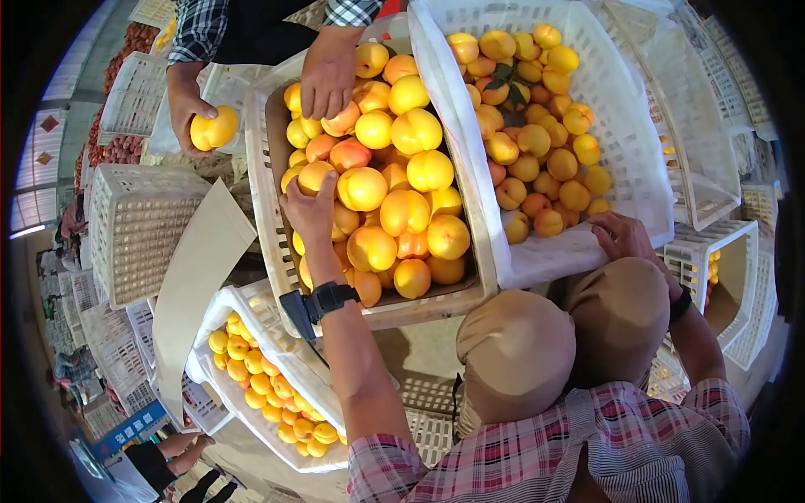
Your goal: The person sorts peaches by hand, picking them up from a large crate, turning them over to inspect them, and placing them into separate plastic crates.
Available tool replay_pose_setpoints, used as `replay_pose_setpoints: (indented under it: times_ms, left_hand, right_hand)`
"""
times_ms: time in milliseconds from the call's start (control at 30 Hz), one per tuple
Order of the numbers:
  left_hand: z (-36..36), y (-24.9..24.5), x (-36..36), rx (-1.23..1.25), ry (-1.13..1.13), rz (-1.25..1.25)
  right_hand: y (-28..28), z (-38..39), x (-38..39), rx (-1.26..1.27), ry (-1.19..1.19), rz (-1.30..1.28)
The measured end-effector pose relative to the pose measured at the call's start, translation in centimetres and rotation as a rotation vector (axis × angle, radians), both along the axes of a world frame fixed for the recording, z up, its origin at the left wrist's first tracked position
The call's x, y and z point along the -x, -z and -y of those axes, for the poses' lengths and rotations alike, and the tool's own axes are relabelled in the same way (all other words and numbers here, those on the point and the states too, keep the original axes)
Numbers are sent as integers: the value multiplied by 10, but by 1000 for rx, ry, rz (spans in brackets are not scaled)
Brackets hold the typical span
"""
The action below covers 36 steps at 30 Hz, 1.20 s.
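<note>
My left hand (309,214) reaches into the left side of a crate (381,314) heaped with large yellow-orange peaches (404,212). Its thumb and fingers close around one peach (315,178) at the pile's edge. A dark band circles that wrist. At the near right corner of a second, white-lined crate (470,168), my right hand (622,236) rests by the rim, just above my knee. Its fingers are loosely bent and apart, with no fruit visible in them. Smaller peaches (537,138) and some green leaves lie inside that lined crate.
Across from me, a co-worker's hand holds a peach (214,128); their other hand (329,71) touches the pile. A lined crate of peaches (268,394) stands lower left, beside a cardboard sheet (197,277). White crates (138,235) stand at left, with more at right.
</note>
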<state>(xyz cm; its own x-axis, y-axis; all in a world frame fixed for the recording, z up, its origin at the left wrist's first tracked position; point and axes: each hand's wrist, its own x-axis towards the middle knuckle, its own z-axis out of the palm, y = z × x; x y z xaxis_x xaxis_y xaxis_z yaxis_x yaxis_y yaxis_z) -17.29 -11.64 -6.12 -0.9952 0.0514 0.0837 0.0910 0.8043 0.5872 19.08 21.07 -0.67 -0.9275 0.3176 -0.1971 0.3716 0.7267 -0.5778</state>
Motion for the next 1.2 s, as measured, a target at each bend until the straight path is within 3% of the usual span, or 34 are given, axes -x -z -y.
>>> replay_pose_setpoints:
  times_ms: [100, 200, 333, 400, 533, 600, 733, 800, 833, 900, 933, 967, 1033, 1067, 1200]
  left_hand:
    - [2, 3, 3, 42, 21, -60]
    - [22, 13, 16, -327, -59, 235]
    - [29, 13, 20, -320, -19, 273]
    - [26, 7, 17, -564, -99, 379]
    - [18, -4, 14, -545, -136, 475]
    - [8, 3, 4, -300, 79, 205]
    - [3, -2, 5, -294, -65, 252]
    - [2, -10, 1, -614, -203, 263]
    - [2, -15, -2, -612, -203, 267]
    - [6, -23, -7, 49, -201, -260]
    - [11, -19, -7, 30, -106, -427]
    - [23, -14, -2, 31, -106, -427]
    - [49, -5, 11, -347, -7, -69]
    - [54, 3, 10, -274, -36, -231]
    - [59, 11, 16, -448, -160, -147]
  right_hand:
    - [-1, -1, -2, -13, -8, -5]
    - [-1, 2, -2, -22, 0, -3]
    - [-2, 2, -1, 8, 15, -2]
    - [-2, 1, -1, -2, 6, -11]
    - [-2, 1, -1, -7, -14, -57]
    - [-3, 1, 0, -10, -11, -42]
    - [-4, 2, -1, -7, 14, 1]
    - [-7, 4, 0, -25, -2, -45]
    - [-8, 5, -1, -43, -22, -89]
    - [-7, 4, -1, -26, -11, -77]
    - [-6, 4, 0, -9, 0, -71]
    - [-6, 4, 0, -8, 0, -71]
    - [-5, 3, 0, -8, 19, -32]
    - [-5, 4, 0, -4, 18, -34]
    - [-3, 4, -2, 23, 45, 19]
